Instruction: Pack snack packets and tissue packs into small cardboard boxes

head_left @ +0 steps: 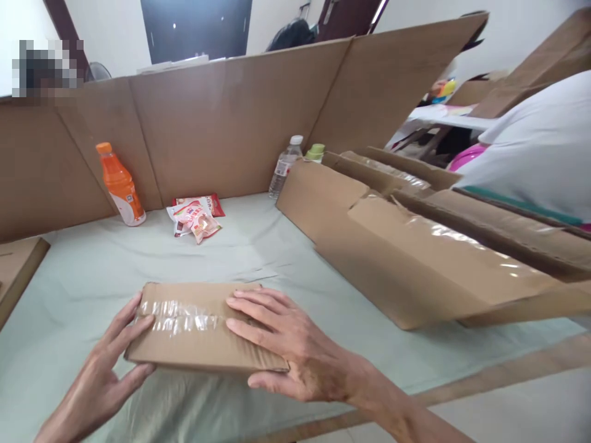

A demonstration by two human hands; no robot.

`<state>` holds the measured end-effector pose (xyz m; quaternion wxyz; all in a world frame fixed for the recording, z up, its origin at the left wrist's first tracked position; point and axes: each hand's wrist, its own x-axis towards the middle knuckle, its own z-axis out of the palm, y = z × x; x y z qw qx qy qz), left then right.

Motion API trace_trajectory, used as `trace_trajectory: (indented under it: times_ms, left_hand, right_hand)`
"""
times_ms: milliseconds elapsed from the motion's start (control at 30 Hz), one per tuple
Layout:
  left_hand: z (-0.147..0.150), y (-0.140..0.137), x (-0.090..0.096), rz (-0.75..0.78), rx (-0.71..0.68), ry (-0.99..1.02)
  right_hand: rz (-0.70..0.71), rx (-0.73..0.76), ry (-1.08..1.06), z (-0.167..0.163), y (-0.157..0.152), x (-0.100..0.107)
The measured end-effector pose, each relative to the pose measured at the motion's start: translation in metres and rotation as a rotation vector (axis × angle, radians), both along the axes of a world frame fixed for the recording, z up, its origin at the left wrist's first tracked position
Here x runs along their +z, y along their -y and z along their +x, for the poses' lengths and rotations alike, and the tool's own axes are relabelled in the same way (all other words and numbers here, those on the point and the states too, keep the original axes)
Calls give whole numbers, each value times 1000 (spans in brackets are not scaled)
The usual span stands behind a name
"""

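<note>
Left hand (96, 372), right hand (295, 344), both on taped box (194, 338)

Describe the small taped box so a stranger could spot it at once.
Find the cardboard wall, then the green cloth before it. Near the cloth's front edge, the box is between left hand and right hand. Unlike the bigger boxes at right, it is small, and both hands touch it.

On my remote feed the left hand (100, 371) looked slim and bare — its wrist (64, 420) was uncovered too. I saw the right hand (290, 341) equally bare, with creased knuckles and a slightly wrinkled back. Its fingers (257, 334) were long and lean, and the bare right forearm (397, 406) tapered toward the wrist.
</note>
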<state>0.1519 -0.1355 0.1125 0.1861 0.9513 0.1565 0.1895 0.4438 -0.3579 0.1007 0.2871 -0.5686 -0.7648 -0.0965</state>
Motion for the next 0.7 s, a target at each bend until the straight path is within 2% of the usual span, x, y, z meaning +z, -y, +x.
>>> trace_trajectory:
  times_ms: [100, 233, 300, 433, 500, 567, 700]
  left_hand:
    - [67, -18, 10, -46, -152, -56]
    - [184, -35, 14, -177, -304, -55]
    - [246, -38, 7, -263, -225, 41]
    - [353, -28, -23, -275, -85, 169]
    - [388, -17, -44, -285, -83, 167]
    - [410, -4, -65, -300, -109, 128]
    - [421, 16, -99, -306, -212, -4]
  right_hand:
    - [47, -158, 45, 27, 15, -7]
    - [92, -425, 85, 78, 24, -17]
    - [117, -580, 85, 104, 17, -19]
    - [70, -847, 95, 145, -11, -14]
    - [23, -939, 126, 161, -27, -12]
    - [-7, -1009, 152, 176, -40, -10]
    - [-65, -1096, 147, 204, -54, -11]
